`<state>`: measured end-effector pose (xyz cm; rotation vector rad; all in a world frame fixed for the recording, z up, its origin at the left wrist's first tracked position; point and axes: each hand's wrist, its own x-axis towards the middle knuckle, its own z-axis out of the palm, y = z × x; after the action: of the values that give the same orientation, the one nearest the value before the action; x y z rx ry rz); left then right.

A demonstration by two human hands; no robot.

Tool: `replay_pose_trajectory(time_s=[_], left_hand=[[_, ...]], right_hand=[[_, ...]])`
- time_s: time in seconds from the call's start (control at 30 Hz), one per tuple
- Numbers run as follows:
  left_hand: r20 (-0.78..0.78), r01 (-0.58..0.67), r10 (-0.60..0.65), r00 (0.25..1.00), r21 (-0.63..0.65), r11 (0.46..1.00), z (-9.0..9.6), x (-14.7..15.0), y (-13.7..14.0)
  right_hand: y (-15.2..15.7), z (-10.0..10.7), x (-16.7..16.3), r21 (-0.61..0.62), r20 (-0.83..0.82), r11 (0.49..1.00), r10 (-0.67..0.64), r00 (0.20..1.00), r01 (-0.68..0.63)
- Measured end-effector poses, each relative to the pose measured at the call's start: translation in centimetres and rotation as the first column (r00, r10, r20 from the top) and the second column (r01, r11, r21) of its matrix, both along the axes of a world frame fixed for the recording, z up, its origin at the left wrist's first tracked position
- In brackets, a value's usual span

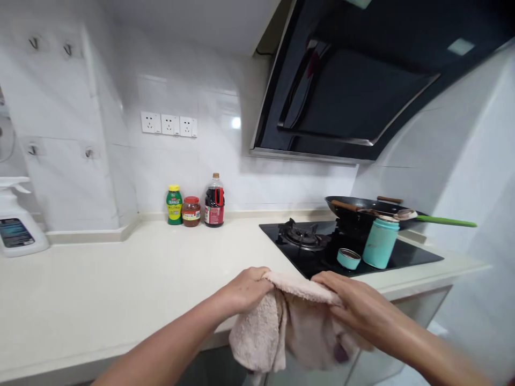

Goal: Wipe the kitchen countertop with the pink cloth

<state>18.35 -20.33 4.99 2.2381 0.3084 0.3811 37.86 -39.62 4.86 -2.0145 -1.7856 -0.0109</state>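
Note:
A pale pink towel hangs in folds in front of the counter's front edge, its top edge stretched between my two hands. My left hand is closed on the towel's left corner, thumb on top. Opposite it, my right hand grips the right part of the same edge. The lower right of the towel is blurred, with a dark purple patch on it. Just beyond my right hand, on the black gas stove, stand a turquoise flask and its small turquoise cup.
A wok with a green-handled utensil sits on the stove's right side, under a slanted range hood. Along the wall stand a green bottle, a red-lidded jar and a dark sauce bottle. A spray bottle is far left.

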Motion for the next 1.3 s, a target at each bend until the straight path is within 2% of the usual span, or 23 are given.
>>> replay_pose_trajectory(time_s=[0.07, 0.13, 0.27, 0.3, 0.33, 0.4, 0.47, 0.53, 0.67, 0.77, 0.8, 0.87, 0.93, 1.0, 1.13, 1.2, 1.3], left_hand=[[-0.009, -0.015, 0.015, 1.000, -0.024, 1.000, 1.6, -0.8, 0.2], [-0.011, -0.046, 0.046, 0.999, -0.013, 0.999, 2.5, -1.4, 0.3], [0.041, -0.147, 0.142, 0.989, 0.172, 0.974, 2.9, -2.6, 0.8], [0.047, -0.171, 0.165, 0.985, 0.173, 0.970, 2.9, -2.8, 1.0], [0.040, -0.188, 0.184, 0.982, 0.126, 0.974, 2.9, -3.1, 1.1], [-0.014, -0.182, 0.182, 0.983, -0.079, 0.980, 2.8, -3.5, 1.4], [-0.060, -0.149, 0.137, 0.989, -0.287, 0.946, 2.5, -3.7, 1.6], [-0.096, -0.143, 0.116, 0.989, -0.346, 0.927, 2.1, -3.6, 1.9], [-0.117, -0.254, 0.234, 0.965, -0.204, 0.945, 1.6, -3.3, 3.9], [-0.040, -0.360, 0.359, 0.933, -0.056, 0.931, 1.6, -3.8, 7.0], [-0.038, -0.398, 0.399, 0.916, 0.034, 0.917, 1.5, -4.2, 8.2], [-0.079, -0.446, 0.472, 0.878, 0.219, 0.868, 1.0, -5.0, 10.6], [-0.155, -0.447, 0.517, 0.842, 0.337, 0.829, -0.1, -5.9, 12.6], [-0.221, -0.434, 0.517, 0.827, 0.333, 0.837, -1.8, -6.7, 13.9], [-0.300, -0.395, 0.469, 0.831, 0.278, 0.876, -4.4, -8.0, 15.3], [-0.295, -0.391, 0.456, 0.839, 0.255, 0.884, -4.5, -8.7, 15.8], [-0.274, -0.392, 0.444, 0.853, 0.223, 0.892, -3.0, -10.4, 16.1]], right_hand=[[-0.4, 0.0, 0.4, 0.003, -0.105, 1.000, 0.015, 0.994, -0.014], [-0.3, 0.3, 0.2, 0.088, -0.202, 0.996, 0.011, 0.979, 0.007], [1.0, 1.3, -0.8, 0.296, -0.361, 0.952, 0.039, 0.932, 0.075], [1.6, 1.5, -1.0, 0.326, -0.391, 0.941, 0.052, 0.919, 0.086], [2.3, 1.7, -1.1, 0.354, -0.418, 0.929, 0.058, 0.906, 0.104], [3.9, 1.7, -1.1, 0.401, -0.500, 0.899, 0.053, 0.864, 0.177], [5.9, 1.4, -0.9, 0.397, -0.619, 0.876, 0.036, 0.785, 0.273], [7.8, 1.2, -0.7, 0.365, -0.703, 0.869, 0.023, 0.710, 0.333], [10.9, 1.8, 0.1, 0.396, -0.722, 0.857, 0.069, 0.688, 0.329], [12.8, 2.3, 1.4, 0.369, -0.716, 0.913, 0.159, 0.680, 0.176], [13.5, 2.2, 2.0, 0.342, -0.702, 0.932, 0.169, 0.692, 0.119], [15.2, 1.3, 2.9, 0.267, -0.627, 0.963, 0.137, 0.767, 0.047], [17.2, -0.4, 3.6, 0.186, -0.525, 0.982, 0.072, 0.848, 0.032], [19.2, -2.4, 4.0, 0.142, -0.465, 0.989, 0.027, 0.885, 0.045], [21.5, -5.6, 4.4, 0.122, -0.487, 0.989, -0.016, 0.873, 0.086], [21.5, -5.9, 4.6, 0.108, -0.511, 0.989, -0.031, 0.859, 0.101], [20.2, -4.6, 4.4, 0.143, -0.532, 0.986, 0.009, 0.846, 0.080]])
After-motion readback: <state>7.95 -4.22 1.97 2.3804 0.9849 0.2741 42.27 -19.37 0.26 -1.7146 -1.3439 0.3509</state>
